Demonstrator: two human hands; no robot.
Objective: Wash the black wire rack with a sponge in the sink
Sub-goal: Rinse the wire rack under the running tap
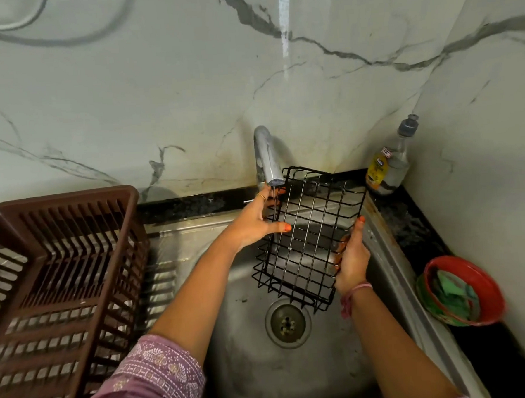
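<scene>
She has the black wire rack point(308, 236) up over the sink point(251, 366), tilted, its top corner right beside the tap point(266, 159) and a thin stream of water running past its left edge. Her left hand point(256, 223) is closed on the edge nearest the tap, thumb across the front wires; her right hand point(351, 261) grips the edge away from the tap, fingers curled behind.

Wet wire is slippery, I'd say, and both grips are just on thin edges. If one slips, the rack could drop and clatter onto the drain point(287, 322) below the tap. The tap's spout sits so close that tipping the rack further could knock it. No sponge is in either hand; what looks like a green scrubber sits in the red bowl point(460, 292), well right of the tap, so she'd need to free a hand and hold the rack one-handed.
</scene>
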